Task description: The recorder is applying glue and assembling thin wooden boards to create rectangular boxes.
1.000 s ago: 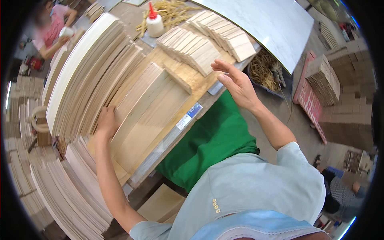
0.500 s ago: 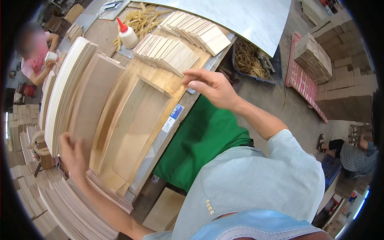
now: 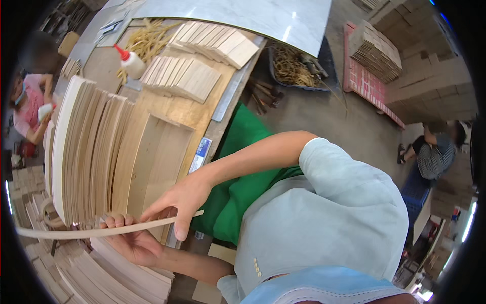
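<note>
Both hands grip one thin strip (image 3: 101, 232) at the surface's near edge; its long axis runs left-right. Left hand (image 3: 132, 242) cups under it, right hand (image 3: 177, 200) pinches its right end.

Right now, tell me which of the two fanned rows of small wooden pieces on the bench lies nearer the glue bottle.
The lower row, right beside the glue bottle; the other row sits farther back, toward the grey sheet.
</note>
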A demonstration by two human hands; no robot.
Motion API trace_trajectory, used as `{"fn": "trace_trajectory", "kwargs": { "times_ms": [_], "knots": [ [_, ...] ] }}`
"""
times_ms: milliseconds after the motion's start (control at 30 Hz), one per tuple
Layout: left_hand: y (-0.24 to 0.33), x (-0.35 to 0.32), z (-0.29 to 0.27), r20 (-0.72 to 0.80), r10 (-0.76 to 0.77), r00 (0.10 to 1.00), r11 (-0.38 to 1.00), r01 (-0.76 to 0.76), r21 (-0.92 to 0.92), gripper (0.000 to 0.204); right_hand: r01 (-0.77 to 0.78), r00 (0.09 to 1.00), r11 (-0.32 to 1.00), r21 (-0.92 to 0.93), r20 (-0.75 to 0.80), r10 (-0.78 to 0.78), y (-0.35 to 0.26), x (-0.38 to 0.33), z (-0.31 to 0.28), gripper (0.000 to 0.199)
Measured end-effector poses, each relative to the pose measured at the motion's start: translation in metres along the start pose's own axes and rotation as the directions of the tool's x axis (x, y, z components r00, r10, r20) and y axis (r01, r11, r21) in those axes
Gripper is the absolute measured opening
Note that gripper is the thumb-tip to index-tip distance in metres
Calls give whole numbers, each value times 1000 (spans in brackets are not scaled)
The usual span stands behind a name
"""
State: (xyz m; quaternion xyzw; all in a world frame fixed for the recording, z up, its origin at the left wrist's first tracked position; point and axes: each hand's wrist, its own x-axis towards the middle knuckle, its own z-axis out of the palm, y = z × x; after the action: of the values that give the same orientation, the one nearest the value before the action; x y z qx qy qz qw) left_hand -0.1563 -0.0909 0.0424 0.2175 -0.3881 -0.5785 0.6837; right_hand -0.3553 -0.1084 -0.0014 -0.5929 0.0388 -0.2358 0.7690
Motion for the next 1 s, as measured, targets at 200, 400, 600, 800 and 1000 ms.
{"fn": "trace_trajectory", "kwargs": {
  "times_ms": [200, 400, 600, 800, 1000],
  "knots": [
    [-26, -15, 17, -199, 83, 976, 972, -35, 233, 41, -102, 992, 993, -58, -76, 97, -21, -19, -5, 95],
    [50, -62, 14, 384, -20, 923, 241, -368, 898, 70, -193, 953, 266, -945, -245, -177, -99, -60, -48, 87],
    [66, 4, 59, 263, -345, 901, -443, -403, 801, 89, -53, 988, -41, -998, -46, -150, -108, -47, -62, 84],
    [44, 13, 22, 49, -524, 850, -154, -150, 977, 92, -18, 995, -46, -999, -13, -96, -96, -46, -85, 99],
    [46, 19, -11, -27, -424, 905, -172, -51, 984, 88, -260, 948, 176, -949, -286, -140, -91, -81, -140, 102]
  ]
}}
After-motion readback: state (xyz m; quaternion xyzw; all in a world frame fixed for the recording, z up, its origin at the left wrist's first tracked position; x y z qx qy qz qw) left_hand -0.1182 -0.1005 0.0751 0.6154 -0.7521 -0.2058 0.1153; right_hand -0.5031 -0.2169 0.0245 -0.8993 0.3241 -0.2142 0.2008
